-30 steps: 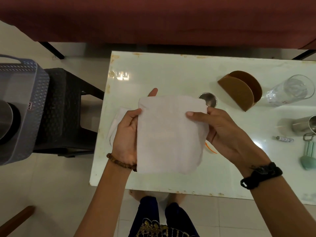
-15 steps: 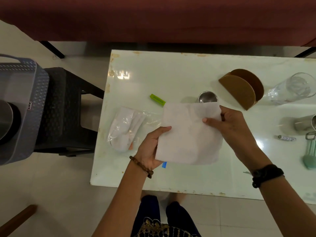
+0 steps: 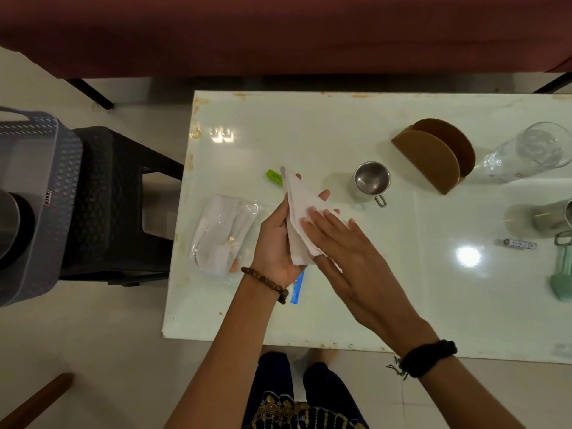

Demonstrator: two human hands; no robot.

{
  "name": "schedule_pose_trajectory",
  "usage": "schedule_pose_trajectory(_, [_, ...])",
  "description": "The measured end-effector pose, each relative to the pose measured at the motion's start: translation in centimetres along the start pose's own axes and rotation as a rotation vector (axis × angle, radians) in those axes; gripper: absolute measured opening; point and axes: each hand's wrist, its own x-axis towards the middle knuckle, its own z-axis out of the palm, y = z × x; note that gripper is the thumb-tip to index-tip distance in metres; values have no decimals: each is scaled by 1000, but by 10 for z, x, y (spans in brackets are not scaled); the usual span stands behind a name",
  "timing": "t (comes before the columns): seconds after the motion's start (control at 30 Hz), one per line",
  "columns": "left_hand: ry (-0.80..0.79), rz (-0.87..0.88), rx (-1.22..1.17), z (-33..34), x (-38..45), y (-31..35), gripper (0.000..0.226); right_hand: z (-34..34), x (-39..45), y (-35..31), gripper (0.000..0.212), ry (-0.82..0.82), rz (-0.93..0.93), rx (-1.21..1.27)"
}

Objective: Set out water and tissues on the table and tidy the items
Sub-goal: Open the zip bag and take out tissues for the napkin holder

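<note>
- Since half a second ago, the tissue (image 3: 298, 212) is no longer hanging as a flat square between the hands; it is now lying folded into a narrow triangle, tip pointing toward the far edge of the table (image 3: 309, 125).
- Left hand (image 3: 277, 239) is lying palm up under the tissue, fingers straight and loosely spread, supporting it above the table's left half.
- Right hand (image 3: 343, 243) is pressing down flat on the tissue, fingers straight and close together; neither hand is curling round it.
- Clear bag (image 3: 223, 235) of white tissues is lying near the left edge, just beside the left hand.
- Green clip (image 3: 274, 177) is lying just beyond the tissue's tip; blue strip (image 3: 297, 287) is showing under the left wrist.
- Steel cup (image 3: 371, 181) is standing upright near the table's middle, handle toward the near edge.
- Brown holder (image 3: 433, 159) is standing further right, toward the far edge, its slot open upward.
- Glass (image 3: 523, 153) is standing by the right side, next to the holder.
- Second steel cup (image 3: 551, 215), small tube (image 3: 517, 243) and green item (image 3: 561, 274) are sitting at the right side, partly cut off.
- Grey basket (image 3: 34, 193) is resting on a black stool (image 3: 114, 193) left of the table.
</note>
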Motion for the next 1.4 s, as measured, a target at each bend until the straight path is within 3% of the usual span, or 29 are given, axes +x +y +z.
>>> schedule_pose_trajectory(0.27, [86, -76, -14, 6, 4, -14, 60, 8, 0, -2, 50, -66, 93, 1])
schedule_pose_trajectory(0.47, [119, -92, -9, 9, 16, -19, 58, 7, -10, 17, 57, -8, 80, 314])
schedule_pose_trajectory(0.53, [101, -81, -7, 13, 19, -23, 52, 5, -12, 27, 64, -2, 154, 396])
schedule_pose_trajectory(0.63, [36, -95, -14, 20, 22, -28, 60, 0, -15, 42, 74, 36, 159, 339])
schedule_pose_trajectory(0.73, [-27, -135, -35, 26, 27, -32, 60, -12, -21, 60, 65, 178, 176, 367])
schedule_pose_trajectory(0.83, [43, -154, 67, 28, 34, -35, 53, -32, -28, 77, 48, 278, 274, 700])
schedule_pose_trajectory(0.93, [47, -162, 193, 29, 42, -36, 65, -47, -41, 97, 46, 287, 332, 1075])
schedule_pose_trajectory(1.1, [29, -53, 530, 43, 63, -44, 30, -57, -53, 127, 37, 305, 432, 1238])
schedule_pose_trajectory(1.23, [28, 29, 754, 69, 93, -43, 19, -63, -56, 145, 41, 321, 498, 1109])
schedule_pose_trajectory(1.4, [128, 155, 864, 105, 136, -35, 12, -90, -46, 172, 39, 569, 525, 508])
